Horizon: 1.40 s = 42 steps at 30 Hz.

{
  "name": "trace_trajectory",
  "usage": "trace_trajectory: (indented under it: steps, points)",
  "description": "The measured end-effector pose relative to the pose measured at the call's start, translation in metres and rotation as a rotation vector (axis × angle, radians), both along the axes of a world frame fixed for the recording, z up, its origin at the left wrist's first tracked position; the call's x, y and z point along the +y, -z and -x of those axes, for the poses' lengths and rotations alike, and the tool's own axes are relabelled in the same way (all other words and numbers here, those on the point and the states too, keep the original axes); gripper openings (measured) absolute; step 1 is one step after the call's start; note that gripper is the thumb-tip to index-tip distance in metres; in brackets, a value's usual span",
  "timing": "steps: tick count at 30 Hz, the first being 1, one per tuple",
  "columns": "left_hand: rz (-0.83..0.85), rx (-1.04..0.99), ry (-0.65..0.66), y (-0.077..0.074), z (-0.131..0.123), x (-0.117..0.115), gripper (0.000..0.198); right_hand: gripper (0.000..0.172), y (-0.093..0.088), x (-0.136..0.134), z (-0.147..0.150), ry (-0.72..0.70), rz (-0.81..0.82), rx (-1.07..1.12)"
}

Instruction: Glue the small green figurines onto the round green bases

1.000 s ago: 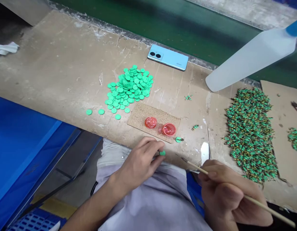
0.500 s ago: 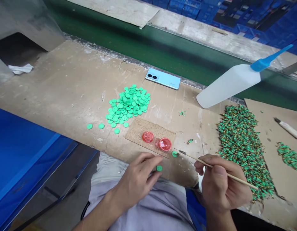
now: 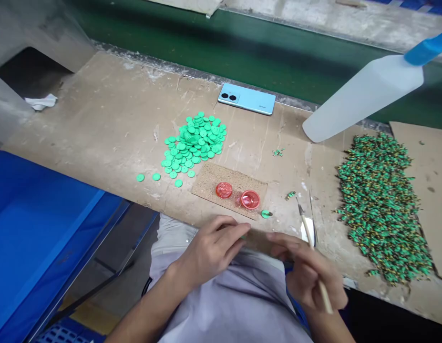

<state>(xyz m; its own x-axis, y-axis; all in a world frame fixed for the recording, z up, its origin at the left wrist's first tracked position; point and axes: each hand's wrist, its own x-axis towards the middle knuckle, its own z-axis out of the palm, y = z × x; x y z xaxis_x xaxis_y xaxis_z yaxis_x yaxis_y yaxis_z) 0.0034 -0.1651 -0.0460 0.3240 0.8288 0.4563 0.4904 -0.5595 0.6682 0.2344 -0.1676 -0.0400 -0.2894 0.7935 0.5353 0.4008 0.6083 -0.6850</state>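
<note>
Near the bench's front edge, my left hand [image 3: 215,247] pinches a green disc [image 3: 243,237], mostly covered by the fingers. My right hand [image 3: 308,269], somewhat blurred, holds a thin brush [image 3: 308,228] in its curled fingers, the tip pointing up and away. Beyond my left hand, a brown board [image 3: 206,180] bears a flat red disc [image 3: 224,190] and a small red cup [image 3: 250,199]. One green disc with a dark piece on it [image 3: 265,214] lies beside the board's right corner. Farther back is a pile of green discs [image 3: 195,143].
A pale blue phone [image 3: 247,99] lies at the bench's back edge. The white bottle with blue nozzle [image 3: 364,97] leans at the right. Right of my right hand spreads a heap of small green and dark pieces [image 3: 381,205]. A blue surface [image 3: 45,205] is at the left.
My right hand has moved left toward my left hand, and the brush has turned from pointing left to pointing up and away. The disc in my left hand is more covered. The view has shifted.
</note>
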Motion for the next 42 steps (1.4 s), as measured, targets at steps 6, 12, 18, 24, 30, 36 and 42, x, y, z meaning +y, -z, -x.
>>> trace_trajectory:
  steps: [6,12,18,24,30,36,42]
  points:
    - [-0.097,0.040,0.034,0.006,0.003,0.000,0.034,0.049,0.009,0.001,-0.003,-0.164,-0.242,-0.164]
    - [-0.135,0.018,-0.020,0.005,0.009,0.001,0.037,0.049,0.010,0.002,-0.002,-0.104,-0.236,-0.121]
    - [-0.100,0.029,-0.032,0.003,0.008,-0.003,0.032,0.045,0.017,0.004,-0.001,-0.105,-0.220,-0.125]
    - [-0.124,0.047,-0.019,0.001,0.009,-0.005,0.039,0.046,0.003,0.003,-0.008,-0.047,-0.129,-0.169]
    - [0.077,0.071,-0.071,-0.007,0.008,-0.007,0.043,0.049,-0.028,0.018,-0.038,0.158,0.118,-0.543]
    - [0.111,0.038,-0.110,-0.005,-0.004,-0.003,0.030,0.048,-0.027,0.026,-0.041,0.245,0.094,-0.749]
    - [0.040,-0.029,-0.100,-0.001,-0.016,0.007,0.022,0.029,-0.036,0.037,-0.046,0.267,0.138,-0.745]
